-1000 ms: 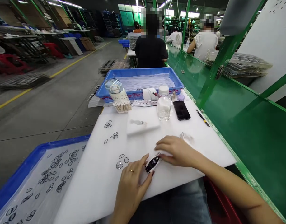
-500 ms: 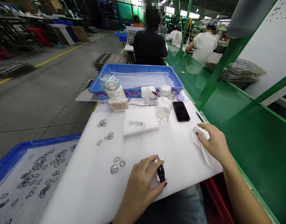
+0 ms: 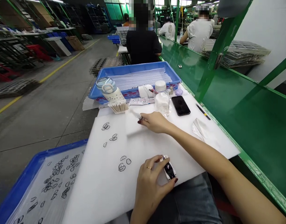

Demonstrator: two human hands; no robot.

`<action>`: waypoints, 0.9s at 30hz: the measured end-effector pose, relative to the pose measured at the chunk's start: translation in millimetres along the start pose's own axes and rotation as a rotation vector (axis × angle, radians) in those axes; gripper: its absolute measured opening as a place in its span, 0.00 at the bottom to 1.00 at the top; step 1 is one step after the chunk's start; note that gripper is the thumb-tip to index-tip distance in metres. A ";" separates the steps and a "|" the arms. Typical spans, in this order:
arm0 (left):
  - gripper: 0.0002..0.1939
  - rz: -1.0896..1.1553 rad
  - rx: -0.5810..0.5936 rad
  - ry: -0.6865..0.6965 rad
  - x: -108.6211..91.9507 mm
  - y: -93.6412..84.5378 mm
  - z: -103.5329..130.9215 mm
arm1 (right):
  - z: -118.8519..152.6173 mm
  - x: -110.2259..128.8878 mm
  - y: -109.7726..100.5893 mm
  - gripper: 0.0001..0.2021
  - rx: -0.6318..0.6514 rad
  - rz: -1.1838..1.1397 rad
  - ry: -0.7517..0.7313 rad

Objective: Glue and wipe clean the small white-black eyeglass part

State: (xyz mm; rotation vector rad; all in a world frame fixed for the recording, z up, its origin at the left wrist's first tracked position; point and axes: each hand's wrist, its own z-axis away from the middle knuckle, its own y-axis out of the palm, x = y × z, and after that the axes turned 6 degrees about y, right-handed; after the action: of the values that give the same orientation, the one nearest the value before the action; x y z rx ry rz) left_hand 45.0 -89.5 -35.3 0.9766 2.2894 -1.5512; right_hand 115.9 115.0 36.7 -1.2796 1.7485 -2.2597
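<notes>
My left hand (image 3: 154,183) grips a small black-and-white toy car (image 3: 170,170) between thumb and fingers near the table's front edge. Farther forward, my right hand (image 3: 153,122) pinches the grey end of a small pale tube-like thing (image 3: 135,114), whose exact kind I cannot make out. That thing is over a white foam pad (image 3: 135,127). Thin black rings (image 3: 121,167) lie in small groups on the white table sheet, left of my left hand. A crumpled white tissue (image 3: 200,129) rests to the right of my right forearm.
Behind the pad stand a bundle of cotton swabs (image 3: 119,106), a patterned cup (image 3: 110,90), a clear bottle (image 3: 161,101) and a blue tray (image 3: 96,90). A phone (image 3: 180,105) and tweezers (image 3: 203,111) lie at right. A lower blue tray (image 3: 37,158) holds many rings. A green conveyor (image 3: 238,112) runs alongside.
My right hand has left the tissue, crossed left to the pad and taken hold of the pale tube-like thing's end. My left hand still grips the toy car. The view has shifted somewhat.
</notes>
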 end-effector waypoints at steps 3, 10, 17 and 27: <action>0.29 0.006 -0.011 0.017 1.5 -0.8 0.8 | 2.1 -8.5 -7.6 0.10 -0.020 -0.365 -0.019; 0.30 0.065 -0.024 0.047 -0.7 -3.2 1.2 | 68.8 -31.8 -5.8 0.08 -0.085 -1.173 -0.037; 0.21 0.139 -0.058 -0.098 -16.3 -0.3 -3.1 | 135.1 -49.7 6.3 0.08 -0.404 -1.168 0.104; 0.22 0.234 -0.040 -0.092 -14.9 2.2 -6.0 | 144.3 -44.1 33.9 0.13 -0.256 -1.039 0.257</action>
State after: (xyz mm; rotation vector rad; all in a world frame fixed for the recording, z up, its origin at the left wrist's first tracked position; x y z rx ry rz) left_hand 58.7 -89.7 -26.9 1.0932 2.0532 -1.4183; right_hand 216.1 7.1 -10.5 -2.5039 1.6930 -2.7986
